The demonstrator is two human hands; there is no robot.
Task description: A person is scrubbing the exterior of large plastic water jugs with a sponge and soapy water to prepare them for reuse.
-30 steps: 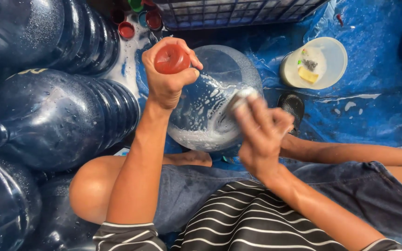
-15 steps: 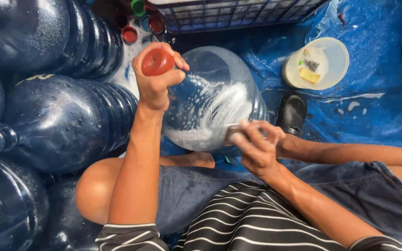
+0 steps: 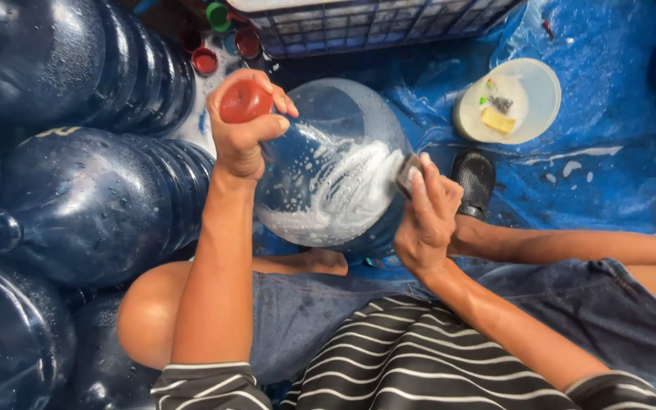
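A large clear-blue water jug (image 3: 328, 163) stands in front of me, its side streaked with white soap foam. My left hand (image 3: 241, 129) grips its neck, fingers wrapped around the red cap (image 3: 244, 100). My right hand (image 3: 425, 220) presses a small grey scrubbing pad (image 3: 408, 173) against the jug's right side.
Several dark blue jugs (image 3: 77, 205) lie stacked on the left. Loose red and green caps (image 3: 218, 38) lie at the top by a wire crate (image 3: 373, 23). A white bowl (image 3: 537, 87) with soap and a black sandal (image 3: 474, 178) sit on the blue tarp (image 3: 609, 167).
The jug has turned and more foam covers its side. My right hand with the pad has shifted along the jug's right side while my left hand stays on the cap.
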